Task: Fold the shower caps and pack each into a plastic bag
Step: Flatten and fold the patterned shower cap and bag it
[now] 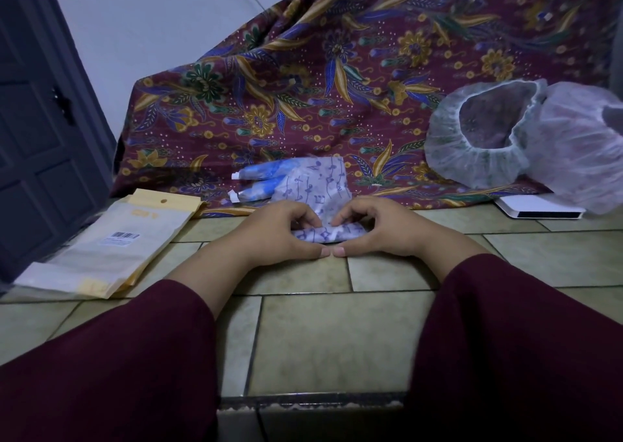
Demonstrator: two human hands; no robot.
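Note:
A white shower cap with purple music notes (322, 185) lies on the tiled floor in front of me, its near edge rolled into a narrow band. My left hand (281, 231) and my right hand (372, 227) pinch that rolled edge from either side, thumbs meeting at the front. Two rolled blue-patterned caps in clear bags (258, 180) lie just behind it. A stack of yellow-topped plastic bags (111, 246) rests on the floor to the left. Two open white shower caps (499, 135) sit at the right.
A maroon floral batik cloth (337, 71) drapes over something behind the work spot. A flat white box (539, 207) lies under the open caps at right. A dark door (40, 121) stands at the left. A step edge (310, 403) runs across near my knees.

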